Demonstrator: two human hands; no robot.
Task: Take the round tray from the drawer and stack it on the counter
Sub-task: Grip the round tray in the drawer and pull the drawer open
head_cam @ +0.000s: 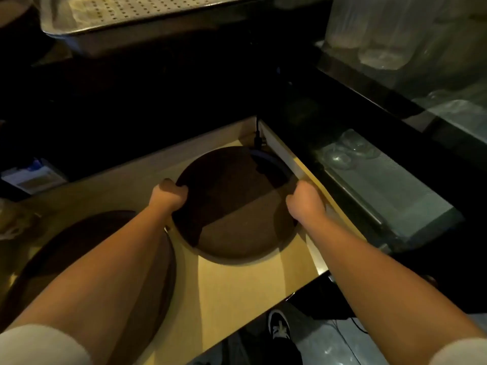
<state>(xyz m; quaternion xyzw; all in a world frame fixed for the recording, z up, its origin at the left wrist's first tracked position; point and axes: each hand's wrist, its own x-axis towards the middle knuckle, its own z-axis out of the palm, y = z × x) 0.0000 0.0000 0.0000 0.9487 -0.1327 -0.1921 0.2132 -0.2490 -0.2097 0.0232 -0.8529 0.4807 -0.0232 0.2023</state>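
Fingers (181, 190) of left hand (168, 196) and right hand (305, 201): curled shut on opposite rims of round tray (232, 206), which sits low inside open drawer (237, 280). Risk: rim catching drawer's right wall when lifted; second dark tray (79, 254) lies beside it.

No legible text, labels, brands or numbers found.

The only candidate is a pale box with blue markings (31, 177) in the shadow at the left edge; its printing is too blurred and dim to read. The shoe (279, 328) at the bottom shows light patches but no brand mark that can be made out.
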